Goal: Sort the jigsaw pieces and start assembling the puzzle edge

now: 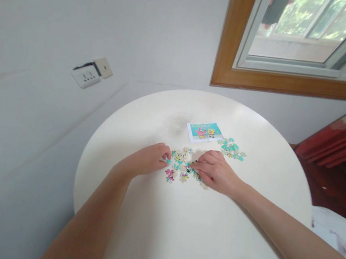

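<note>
Left hand [152,158] and right hand [217,171], grips narrow, contents unclear, apparently sort puzzle pieces [183,176], a step calling next for singling one out.

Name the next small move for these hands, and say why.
Probably have the right hand slide a small turquoise jigsaw piece toward the separate, mostly turquoise jigsaw cluster: turquoise and pink jigsaw pieces share the nearer mixed-colour jigsaw pile, and this hand's fingers rest at its right side.
</note>
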A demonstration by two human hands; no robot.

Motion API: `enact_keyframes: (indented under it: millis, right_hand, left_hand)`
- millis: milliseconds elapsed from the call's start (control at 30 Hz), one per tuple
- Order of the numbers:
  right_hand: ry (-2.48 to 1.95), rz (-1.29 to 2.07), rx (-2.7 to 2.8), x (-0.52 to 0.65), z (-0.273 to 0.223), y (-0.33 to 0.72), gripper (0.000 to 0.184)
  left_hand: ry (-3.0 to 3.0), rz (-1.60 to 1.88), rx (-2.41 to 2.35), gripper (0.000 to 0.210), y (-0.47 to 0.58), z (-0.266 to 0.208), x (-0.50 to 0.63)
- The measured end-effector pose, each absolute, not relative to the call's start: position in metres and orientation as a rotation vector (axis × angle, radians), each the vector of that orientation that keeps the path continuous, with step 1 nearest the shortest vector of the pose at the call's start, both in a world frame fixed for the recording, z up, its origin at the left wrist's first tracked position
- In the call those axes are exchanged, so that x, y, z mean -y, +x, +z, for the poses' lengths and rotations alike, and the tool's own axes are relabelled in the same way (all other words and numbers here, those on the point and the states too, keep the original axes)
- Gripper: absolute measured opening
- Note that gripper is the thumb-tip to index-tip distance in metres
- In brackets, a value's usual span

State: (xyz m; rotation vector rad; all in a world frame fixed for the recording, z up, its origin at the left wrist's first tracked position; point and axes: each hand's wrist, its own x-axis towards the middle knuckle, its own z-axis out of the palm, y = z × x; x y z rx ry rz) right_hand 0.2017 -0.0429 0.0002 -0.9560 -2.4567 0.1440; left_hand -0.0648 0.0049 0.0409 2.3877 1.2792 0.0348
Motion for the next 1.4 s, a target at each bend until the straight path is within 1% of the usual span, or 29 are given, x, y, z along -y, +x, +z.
enact_keyframes:
  millis: [333, 567, 667, 900, 1033, 1267, 1400]
  right_hand:
    - [-0.94, 0.147, 2.442, 0.043, 0.0, 0.201, 0.026]
    - [-0.948, 0.169, 2.453, 0.043, 0.0, 0.202, 0.025]
    - [-0.951, 0.173, 2.447, 0.043, 0.0, 0.202, 0.024]
    - [-0.962, 0.23, 2.36, 0.044, 0.005, 0.199, 0.023]
    - [-1.021, 0.269, 2.332, 0.047, 0.008, 0.196, 0.023]
    - [-0.996, 0.339, 2.305, 0.044, 0.003, 0.197, 0.017]
    - [-0.975, 0.36, 2.282, 0.044, 0.003, 0.196, 0.01]
  left_hand:
    - [2.369, 0.053, -1.273, 0.022, -0.064, 0.042, -0.005]
    - [2.319, 0.028, -1.26, 0.013, -0.061, 0.046, -0.004]
    - [2.261, 0.085, -1.219, 0.01, -0.06, 0.048, -0.003]
    - [2.005, 0.395, -0.954, 0.021, -0.04, 0.046, 0.006]
    - [1.942, 0.41, -0.851, 0.024, -0.025, 0.038, 0.012]
    - [1.94, 0.45, -0.878, 0.022, -0.016, 0.035, 0.016]
    - [1.96, 0.486, -0.882, 0.023, -0.016, 0.03, 0.014]
